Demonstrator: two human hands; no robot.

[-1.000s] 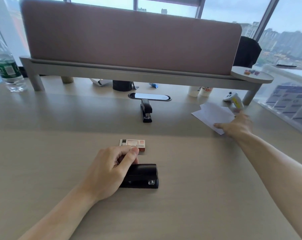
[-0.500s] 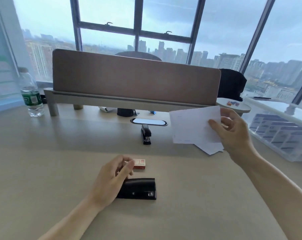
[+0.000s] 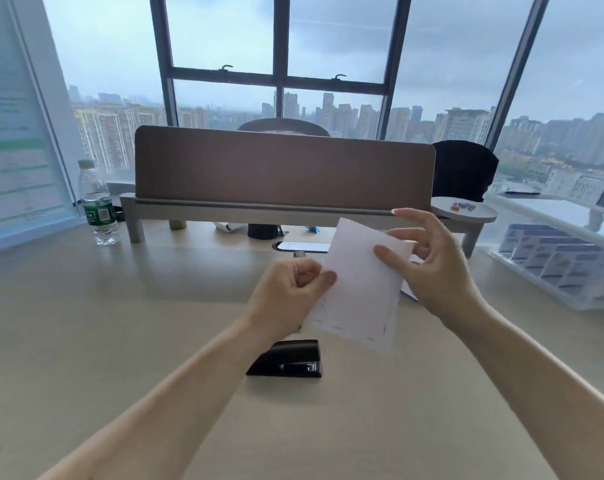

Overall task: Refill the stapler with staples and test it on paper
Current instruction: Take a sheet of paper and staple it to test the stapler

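A black stapler [image 3: 288, 359] lies closed on the desk [image 3: 120, 323], close in front of me. Above it I hold a white sheet of paper [image 3: 361, 299] in the air with both hands. My left hand [image 3: 288, 294] pinches the sheet's left edge between thumb and fingers. My right hand [image 3: 432, 268] holds the upper right part, thumb on the front, the other fingers spread behind. The paper shows rows of small staple marks near its lower and left edges. The staple box is hidden behind my left hand and the paper.
A brown divider panel [image 3: 283, 168] on a raised shelf crosses the back of the desk. A water bottle [image 3: 97, 202] stands at the back left. A clear plastic organizer [image 3: 557, 261] sits at the right. More paper [image 3: 408, 292] lies behind my right hand.
My right hand lifted the sheet from the right side of the desk and brought it to the middle. My left hand left the stapler and rose to take the paper's left edge.
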